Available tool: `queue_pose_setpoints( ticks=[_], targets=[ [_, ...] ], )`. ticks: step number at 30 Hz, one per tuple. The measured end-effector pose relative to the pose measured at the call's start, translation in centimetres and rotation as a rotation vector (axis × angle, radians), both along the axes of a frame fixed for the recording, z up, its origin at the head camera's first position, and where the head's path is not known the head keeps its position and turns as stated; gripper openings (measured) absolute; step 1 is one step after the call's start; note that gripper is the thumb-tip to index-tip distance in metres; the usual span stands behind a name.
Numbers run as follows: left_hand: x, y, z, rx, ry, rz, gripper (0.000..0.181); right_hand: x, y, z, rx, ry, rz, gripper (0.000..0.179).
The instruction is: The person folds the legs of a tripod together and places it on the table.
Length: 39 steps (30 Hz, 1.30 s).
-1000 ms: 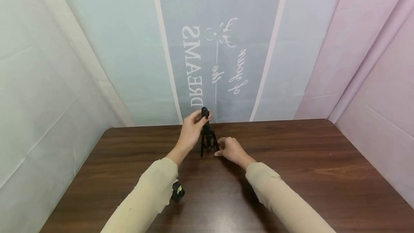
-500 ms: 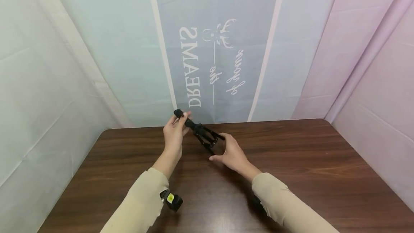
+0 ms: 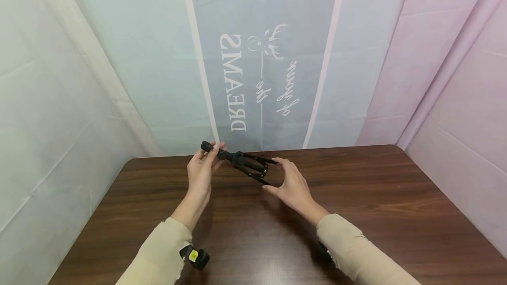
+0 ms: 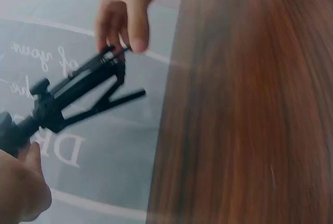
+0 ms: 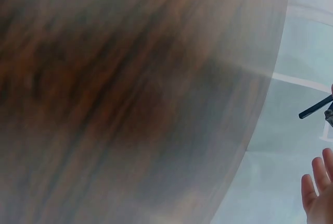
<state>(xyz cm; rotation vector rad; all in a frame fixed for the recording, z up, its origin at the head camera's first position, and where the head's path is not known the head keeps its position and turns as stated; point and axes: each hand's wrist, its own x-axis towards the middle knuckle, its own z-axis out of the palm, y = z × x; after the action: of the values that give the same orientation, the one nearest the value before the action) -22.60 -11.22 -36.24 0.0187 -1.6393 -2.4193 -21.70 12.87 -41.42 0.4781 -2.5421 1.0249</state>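
A small black tripod (image 3: 241, 160) is held tilted above the back of the table, its head end to the left and its spread legs to the right. My left hand (image 3: 200, 173) grips the tripod near its head end, with the thumb along the shaft. At the leg ends is my right hand (image 3: 293, 186), thumb at one leg tip and fingers at another. In the left wrist view the right hand (image 4: 125, 13) meets the leg tips, while one leg points free. The right wrist view catches only a tripod leg (image 5: 315, 107) and some fingers (image 5: 320, 174).
The dark wood-grain table (image 3: 253, 236) ends at a printed cloth backdrop (image 3: 261, 56) just behind the tripod. Pale cloth also hangs at both sides. A black wrist camera (image 3: 196, 256) sticks out from the left sleeve over the table.
The tripod has swung from upright to nearly level, its head end moving left and down. My left hand has moved left with it; the right hand has shifted right and now spans the leg ends.
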Motion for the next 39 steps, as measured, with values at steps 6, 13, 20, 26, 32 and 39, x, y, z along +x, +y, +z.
queue_pose_setpoints(
  ticks=[6, 13, 20, 26, 32, 39],
  targets=[
    [0.4, -1.6, -0.6, -0.174, 0.010, 0.029, 0.040, 0.1, 0.9, 0.6, 0.043, 0.064, 0.007, 0.076],
    [0.5, -3.1, -0.8, -0.316, -0.021, 0.036, 0.038, 0.2, 1.9, 2.0, 0.096, 0.105, 0.057, 0.075],
    [0.7, -3.7, -0.6, -0.417, 0.003, 0.013, 0.039, 0.0, 3.1, 3.6, 0.143, 0.167, 0.093, 0.073],
    [0.7, -4.1, -0.3, -0.529, 0.042, -0.011, 0.037, -0.2, 3.9, 4.3, 0.173, 0.197, 0.116, 0.070],
    [0.7, -4.4, -0.2, -0.633, 0.055, -0.048, 0.036, -0.1, 4.5, 4.7, 0.196, 0.211, 0.127, 0.069],
    [0.8, -4.6, -0.3, -0.705, 0.042, -0.089, 0.037, -0.2, 5.1, 4.8, 0.246, 0.204, 0.119, 0.067]
  ],
)
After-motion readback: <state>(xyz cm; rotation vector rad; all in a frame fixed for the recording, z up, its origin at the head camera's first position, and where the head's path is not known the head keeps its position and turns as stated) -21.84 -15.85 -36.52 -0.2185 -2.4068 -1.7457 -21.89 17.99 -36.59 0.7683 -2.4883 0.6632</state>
